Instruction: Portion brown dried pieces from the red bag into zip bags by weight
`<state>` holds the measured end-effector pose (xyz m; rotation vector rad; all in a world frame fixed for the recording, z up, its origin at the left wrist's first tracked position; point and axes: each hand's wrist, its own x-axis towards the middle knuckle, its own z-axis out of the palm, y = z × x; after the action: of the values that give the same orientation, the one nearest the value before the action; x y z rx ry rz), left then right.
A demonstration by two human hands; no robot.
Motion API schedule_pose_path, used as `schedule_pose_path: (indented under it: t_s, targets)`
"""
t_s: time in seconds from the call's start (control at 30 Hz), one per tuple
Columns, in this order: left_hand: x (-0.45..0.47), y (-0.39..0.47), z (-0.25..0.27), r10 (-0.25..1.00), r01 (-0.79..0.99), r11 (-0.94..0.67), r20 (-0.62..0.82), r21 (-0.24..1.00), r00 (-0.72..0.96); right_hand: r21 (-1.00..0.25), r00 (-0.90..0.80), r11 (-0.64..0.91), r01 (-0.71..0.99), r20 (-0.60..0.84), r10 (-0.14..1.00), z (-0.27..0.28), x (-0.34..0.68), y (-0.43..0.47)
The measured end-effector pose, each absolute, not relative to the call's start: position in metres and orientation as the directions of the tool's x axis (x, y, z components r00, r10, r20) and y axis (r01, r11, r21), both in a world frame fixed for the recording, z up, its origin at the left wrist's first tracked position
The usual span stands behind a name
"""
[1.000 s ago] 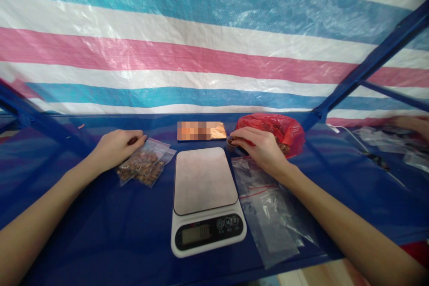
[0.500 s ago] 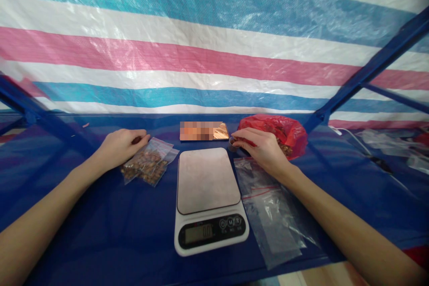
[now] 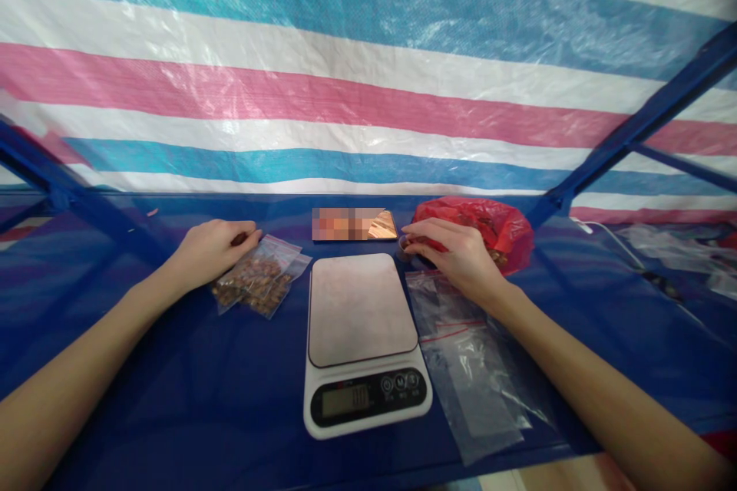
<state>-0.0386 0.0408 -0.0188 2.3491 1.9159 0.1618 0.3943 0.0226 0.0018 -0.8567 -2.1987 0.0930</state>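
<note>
My left hand (image 3: 214, 252) rests on the blue surface at the left, its fingers curled. Something small and dark brown (image 3: 239, 238) shows between thumb and fingers; I cannot make out what it is. Right beside that hand lie clear zip bags (image 3: 256, 280) filled with small brown pieces. My right hand (image 3: 457, 252) is closed in a pinch at the rim of a small round cup (image 3: 404, 248), partly hidden by the fingers. Behind this hand sits a red plastic bag (image 3: 510, 226) holding brown pieces. A white kitchen scale (image 3: 364, 311) stands between the hands, its pan bare, its display reading about 0.0.
Flat, see-through zip bags (image 3: 477, 376) with red seals lie right of the scale. A phone (image 3: 382, 225) lies behind it, partly pixelated. Blue metal struts (image 3: 627, 142) flank the surface, with a striped tarp (image 3: 345, 92) behind. A white cable (image 3: 622, 242) and more clear plastic (image 3: 679, 245) are far right.
The whole view has shifted slightly, so everything appears a little further right. Both hands keep nearly the same place and grip.
</note>
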Motion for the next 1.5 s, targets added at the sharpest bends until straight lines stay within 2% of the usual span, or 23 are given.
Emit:
schedule_pose_path:
  t_s: [0.23, 0.4, 0.6, 0.8, 1.07, 1.3, 1.5]
  targets:
    - [-0.037, 0.039, -0.016, 0.98, 0.968, -0.2, 0.018, 0.152, 0.199, -0.434, -0.413, 0.719, 0.542, 0.608, 0.678, -0.004, 0.391, 0.025]
    - [-0.038, 0.039, -0.017, 0.979, 0.967, -0.203, 0.036, 0.15, 0.2, -0.5, -0.425, 0.696, 0.516, 0.556, 0.714, -0.006, 0.391, 0.029]
    - [-0.037, 0.039, -0.016, 0.982, 0.97, -0.187, 0.013, 0.157, 0.187, -0.496, -0.367, 0.68, 0.54, 0.589, 0.72, -0.001, 0.399, 0.029]
    - [-0.039, 0.04, -0.018, 0.981, 0.969, -0.191, 0.008, 0.153, 0.193, -0.503, -0.416, 0.698, 0.51, 0.566, 0.712, -0.008, 0.396, 0.031]
    - [-0.039, 0.04, -0.018, 0.98, 0.966, -0.201, 0.024, 0.165, 0.199, -0.461, -0.312, 0.67, 0.582, 0.635, 0.707, 0.006, 0.407, 0.03]
    - [-0.038, 0.04, -0.017, 0.981, 0.969, -0.192, 0.014, 0.154, 0.192, -0.388, -0.503, 0.689, 0.612, 0.482, 0.718, 0.007, 0.421, 0.034]
    - [-0.04, 0.041, -0.018, 0.978, 0.966, -0.208, 0.01, 0.151, 0.209, -0.385, -0.519, 0.692, 0.611, 0.465, 0.717, 0.004, 0.416, 0.031]
